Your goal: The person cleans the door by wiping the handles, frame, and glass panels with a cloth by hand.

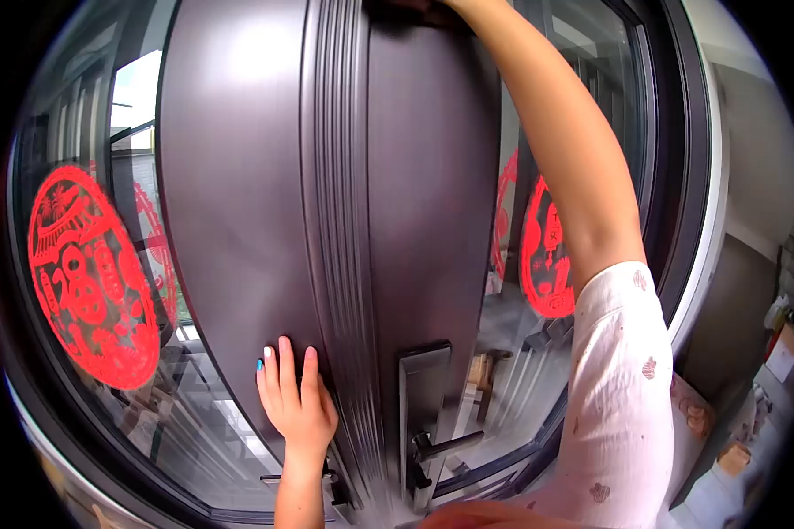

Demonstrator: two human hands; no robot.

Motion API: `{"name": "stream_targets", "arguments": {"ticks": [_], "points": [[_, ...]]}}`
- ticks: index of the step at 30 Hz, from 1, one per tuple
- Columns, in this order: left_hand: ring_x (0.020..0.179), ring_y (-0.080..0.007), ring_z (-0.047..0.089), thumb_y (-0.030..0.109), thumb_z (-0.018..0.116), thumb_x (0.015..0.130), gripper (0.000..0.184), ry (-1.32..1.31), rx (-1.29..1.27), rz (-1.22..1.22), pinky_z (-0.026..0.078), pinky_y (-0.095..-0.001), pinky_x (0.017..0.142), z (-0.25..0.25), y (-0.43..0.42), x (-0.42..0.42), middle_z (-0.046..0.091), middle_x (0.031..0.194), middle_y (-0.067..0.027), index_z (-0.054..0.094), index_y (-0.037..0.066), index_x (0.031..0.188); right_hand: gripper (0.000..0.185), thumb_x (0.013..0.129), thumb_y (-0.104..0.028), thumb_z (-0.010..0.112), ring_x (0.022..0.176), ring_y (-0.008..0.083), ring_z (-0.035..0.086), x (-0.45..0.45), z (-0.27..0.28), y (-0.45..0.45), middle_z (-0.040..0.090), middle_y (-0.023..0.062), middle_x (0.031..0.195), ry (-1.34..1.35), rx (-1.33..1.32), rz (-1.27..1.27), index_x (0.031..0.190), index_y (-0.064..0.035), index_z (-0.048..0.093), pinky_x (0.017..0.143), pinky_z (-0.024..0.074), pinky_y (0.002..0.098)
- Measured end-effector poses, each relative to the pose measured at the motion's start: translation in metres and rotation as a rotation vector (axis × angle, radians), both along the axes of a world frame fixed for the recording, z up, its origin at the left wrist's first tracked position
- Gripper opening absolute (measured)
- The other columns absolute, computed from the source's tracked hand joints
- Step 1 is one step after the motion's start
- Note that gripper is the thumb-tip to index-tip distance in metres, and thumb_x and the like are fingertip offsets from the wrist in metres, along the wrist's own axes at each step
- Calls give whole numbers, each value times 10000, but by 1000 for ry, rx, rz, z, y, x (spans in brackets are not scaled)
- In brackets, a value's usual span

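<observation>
**Bare left hand (pixel 296 410) laid against a tall double door (pixel 238 220)**

From where I stand, the dark brown door fills the space in front of the person, its long axis running up and down. The left hand is open, fingers pointing up, on the smooth, faintly glossy left leaf; one nail is blue. Just right of it runs a vertical fluted strip (pixel 340 176). Lower right of that hand, a black lever handle (pixel 450 445) points right on its rectangular plate (pixel 425 388). Left of the hand, glass bears an oval red paper-cut decal (pixel 97 278) reading "福". The right hand (pixel 432 7) is far above, shadowed at the upper edge; I cannot tell whether it grips. A pale, shell-patterned sleeve (pixel 622 397) covers that upper arm.
</observation>
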State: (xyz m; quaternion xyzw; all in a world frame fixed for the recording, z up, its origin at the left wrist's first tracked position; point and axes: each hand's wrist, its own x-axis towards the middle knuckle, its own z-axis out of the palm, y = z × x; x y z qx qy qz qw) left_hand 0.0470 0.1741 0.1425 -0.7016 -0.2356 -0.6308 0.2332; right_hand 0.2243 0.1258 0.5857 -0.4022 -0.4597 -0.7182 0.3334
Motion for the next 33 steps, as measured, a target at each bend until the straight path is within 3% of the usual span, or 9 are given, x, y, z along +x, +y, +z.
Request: {"name": "stream_targets", "arguments": {"ticks": [3, 4, 10, 13, 17, 20, 24, 29, 33], "points": [[1199, -371, 386, 2, 501, 766, 411, 11, -36, -39, 295, -491, 971, -3, 1, -2, 420, 1294, -201, 502, 49, 1174, 603, 831, -325, 429, 1243, 435, 264, 10, -78, -12, 281, 276, 1346, -47, -18, -113, 1313, 16, 308, 1044, 218, 447], [1176, -379, 409, 24, 515, 770, 370, 8, -28, -25, 320, -487, 948, -3, 1, -3, 448, 1266, -204, 528, 47, 1139, 623, 804, -317, 461, 1275, 437, 193, 24, -119, -21, 255, 219, 1379, -10, -325, 52, 1360, -103, 277, 1003, 136, 597], [1173, -372, 417, 44, 517, 792, 341, -16, -5, -22, 320, -484, 944, -4, 2, 0, 463, 1259, -195, 532, 46, 1132, 830, 632, -304, 658, 1265, 488, 167, 23, -350, -57, 195, 235, 1401, 260, -519, 126, 1356, -108, 303, 964, 189, 633], [1200, -362, 393, 43, 503, 813, 341, -15, -3, -24, 294, -483, 965, -5, 1, -1, 434, 1291, -190, 515, 47, 1154, 782, 686, -314, 629, 1257, 488, 180, 18, -299, -50, 220, 244, 1384, 239, -419, 100, 1356, -94, 291, 970, 232, 599], [1171, -371, 420, 42, 517, 791, 328, -25, -18, -7, 324, -484, 940, -4, 1, 1, 466, 1257, -193, 539, 50, 1119, 644, 823, -356, 500, 1247, 465, 227, 38, -128, -25, 240, 252, 1372, 27, -88, 145, 1351, -65, 276, 1018, 251, 466], [1140, -380, 449, 50, 529, 784, 304, -20, -3, 9, 355, -485, 915, -5, 0, -1, 495, 1225, -197, 560, 52, 1086, 735, 794, -461, 463, 1248, 399, 287, 40, -6, -18, 238, 258, 1377, 330, -42, 277, 1363, -54, 237, 1026, 270, 403], [1159, -381, 429, 36, 525, 773, 331, -9, -4, -15, 333, -488, 932, -6, 3, 0, 472, 1249, -198, 546, 51, 1103, 772, 782, -491, 447, 1235, 401, 308, 23, 7, -22, 254, 262, 1368, 447, -31, 185, 1366, -44, 212, 1012, 287, 407], [1177, -374, 416, 21, 507, 774, 338, -17, -17, -36, 308, -492, 953, -4, 1, 0, 459, 1266, -194, 536, 37, 1111, 665, 836, -316, 474, 1216, 485, 268, 33, -180, -35, 203, 296, 1364, 222, -157, 206, 1369, -35, 193, 977, 303, 489], [1124, -379, 465, 29, 513, 768, 303, -40, 16, 10, 365, -477, 907, 0, 0, 3, 503, 1212, -206, 569, 42, 1065, 819, 694, -119, 570, 1213, 585, 142, 32, -355, -66, 28, 409, 1335, 230, -557, 240, 1359, 49, 122, 990, 226, 573]]}}
